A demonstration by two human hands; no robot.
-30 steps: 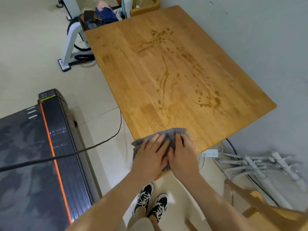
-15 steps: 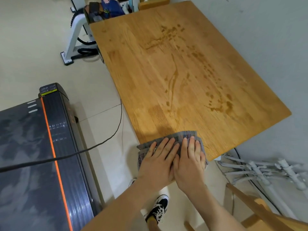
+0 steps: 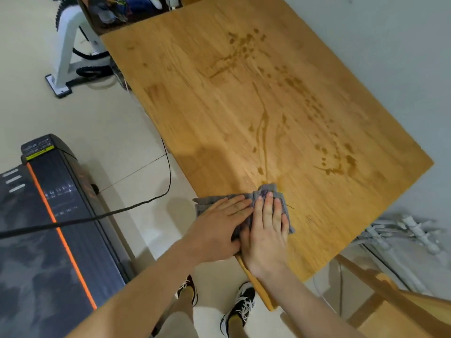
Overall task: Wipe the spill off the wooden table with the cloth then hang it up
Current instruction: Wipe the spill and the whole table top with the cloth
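— How does that cloth [image 3: 268, 191] feel under you?

— Soft and limp, a thin grey rag with a woven, slightly ribbed face. It's bunched at its far edge, and one side droops off the near left edge of the tabletop [image 3: 207, 106]. My left hand [image 3: 219, 225] and right hand [image 3: 266, 230] lie side by side on it, palms down, fingers flat and spread. I'm pressing, not gripping.

— Would it slide?

— I'd judge it glides easily on the smooth finished wood, more so once damp. It weighs almost nothing, so the pressure has to come from my palms. It will likely ruck up if I push from only one corner.

— And the spill [image 3: 263, 132]?

— A thin dark streak runs from just beyond the cloth's far edge toward the middle of the tabletop, with scattered droplets and blotches out toward the right edge and the far end. It looks like a shallow film, no standing puddle that I can make out.

— Where would you take hold to hang it?

— By pinching a corner or the bunched far edge; it should fold over anything. No hook or rail shows here.
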